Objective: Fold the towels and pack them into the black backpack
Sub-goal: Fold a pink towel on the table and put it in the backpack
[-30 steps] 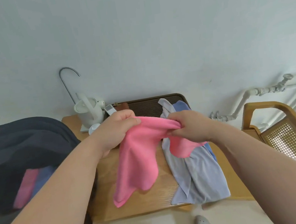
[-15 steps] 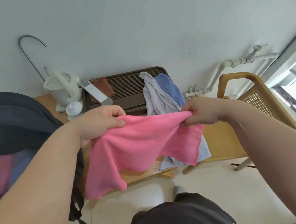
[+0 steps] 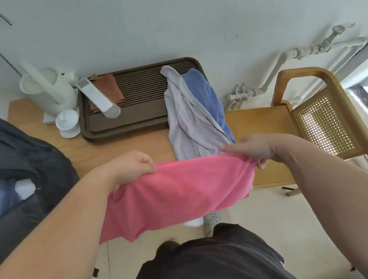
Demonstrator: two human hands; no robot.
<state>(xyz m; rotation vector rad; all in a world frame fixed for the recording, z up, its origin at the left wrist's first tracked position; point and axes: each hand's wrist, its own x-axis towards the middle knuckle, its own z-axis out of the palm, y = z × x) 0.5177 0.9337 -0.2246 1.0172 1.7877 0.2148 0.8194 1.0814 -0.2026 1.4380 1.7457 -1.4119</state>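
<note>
Both hands hold up one pink towel [image 3: 176, 192]. The left hand [image 3: 133, 168] grips one end and the right hand [image 3: 258, 150] pinches the other, so it stretches between them and hangs down. The black backpack [image 3: 17, 161] sits open beside the left hand. A grey towel [image 3: 187, 120] and a blue towel [image 3: 205, 94] lie just past the right hand.

A home room — kettle [image 3: 49, 91], tea tray [image 3: 143, 102], cane chair [image 3: 325, 120]
</note>
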